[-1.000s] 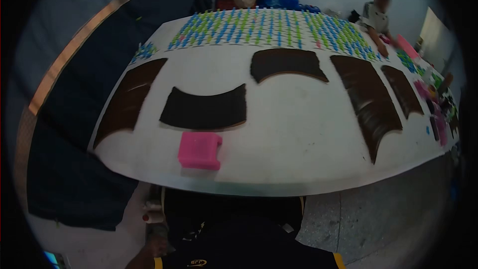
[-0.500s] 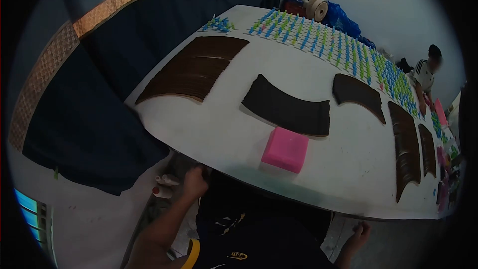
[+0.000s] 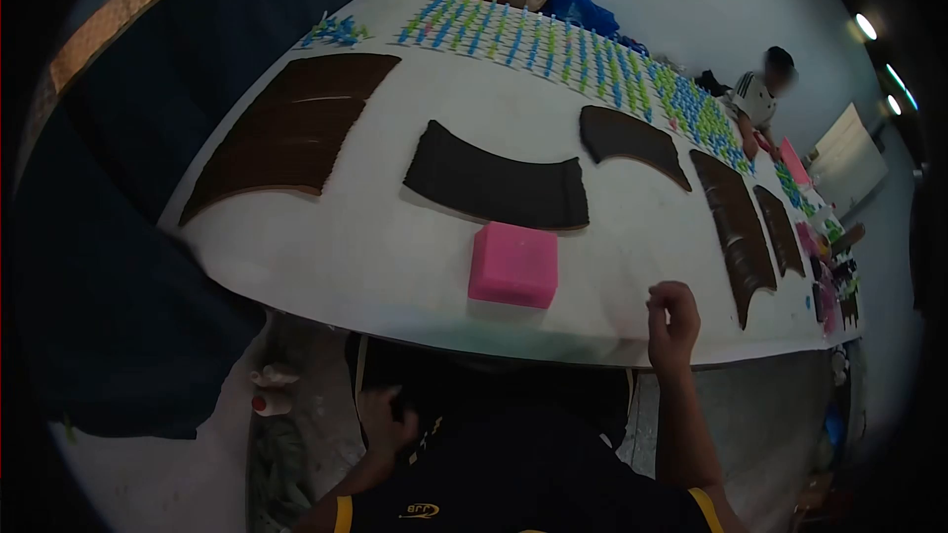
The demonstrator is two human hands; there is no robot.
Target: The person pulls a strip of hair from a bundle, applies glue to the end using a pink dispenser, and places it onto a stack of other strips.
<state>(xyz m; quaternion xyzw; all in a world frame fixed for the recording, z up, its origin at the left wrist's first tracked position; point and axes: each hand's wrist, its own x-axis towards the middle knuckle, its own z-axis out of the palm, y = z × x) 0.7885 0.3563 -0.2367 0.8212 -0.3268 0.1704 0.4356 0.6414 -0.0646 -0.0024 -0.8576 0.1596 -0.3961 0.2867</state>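
My right hand [image 3: 673, 324] is raised over the near edge of the white table [image 3: 375, 266], its fingers loosely bent and a gap between thumb and fingers. Nothing shows in it. Below the edge, close to my body, is my left hand [image 3: 387, 419] with its fingers apart and holding nothing visible. A pink block [image 3: 513, 265] lies on the table left of my right hand. Just behind it lies a curved, dark grey-black sheet [image 3: 494, 183]. Another curved dark sheet [image 3: 635, 143] is farther back. Ridged brown sheets [image 3: 286, 128] lie at the left, and a ridged brown strip [image 3: 733, 227] at the right.
Rows of blue and green peg-like pieces [image 3: 533, 39] cover the table's far side, with a loose pile [image 3: 336, 32] at the left. Another person [image 3: 755, 104] is at the far right. A dark curtain [image 3: 109, 266] hangs at left; bottles [image 3: 272, 402] stand below the table.
My right hand has risen from below the table edge to above it. My left hand has come away from the edge, down toward my body. The view has shifted right.
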